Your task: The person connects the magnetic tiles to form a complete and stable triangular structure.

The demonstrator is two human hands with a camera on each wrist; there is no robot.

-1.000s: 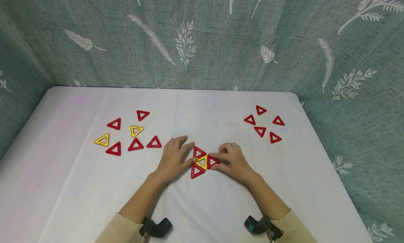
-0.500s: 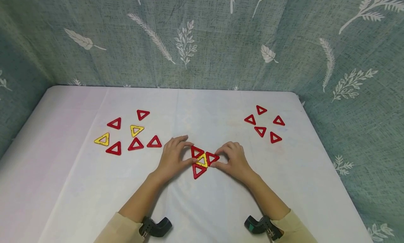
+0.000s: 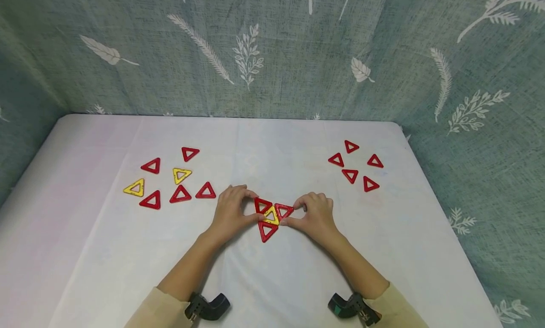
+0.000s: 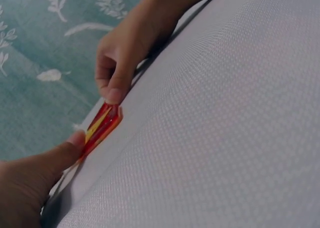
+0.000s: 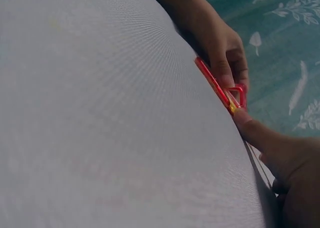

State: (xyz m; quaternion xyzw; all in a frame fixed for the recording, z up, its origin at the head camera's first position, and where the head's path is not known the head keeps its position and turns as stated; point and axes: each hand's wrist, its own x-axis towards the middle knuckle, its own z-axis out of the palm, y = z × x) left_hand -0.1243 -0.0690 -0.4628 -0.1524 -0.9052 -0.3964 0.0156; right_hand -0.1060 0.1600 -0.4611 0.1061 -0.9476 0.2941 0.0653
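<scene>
Four flat triangular magnetic tiles with open centres lie together between the hands. The yellow tile point(image 3: 276, 217) sits in the middle, with a red tile point(image 3: 263, 201) at its upper left, another red tile point(image 3: 284, 206) at its upper right and a third red tile point(image 3: 261, 231) below. My left hand point(image 3: 232, 208) pinches the upper-left red tile between index finger and thumb, the thumb tip also at the yellow tile's corner. With thumb and index finger, my right hand point(image 3: 316, 217) pinches the upper-right red tile. In the left wrist view, both thumbs press on the tile group point(image 4: 102, 128).
Several red tiles point(image 3: 180, 194) and two yellow tiles point(image 3: 181, 176) lie scattered on the left of the white-covered table point(image 3: 272, 280). Another loose group of red tiles point(image 3: 350, 176) lies at the right. A green leaf-patterned curtain point(image 3: 298, 58) hangs behind the table.
The joined tiles have turned counter-clockwise in the hands: the right red tile has moved up and left, the upper-left one left. My right thumb and index finger now span the right tile.
</scene>
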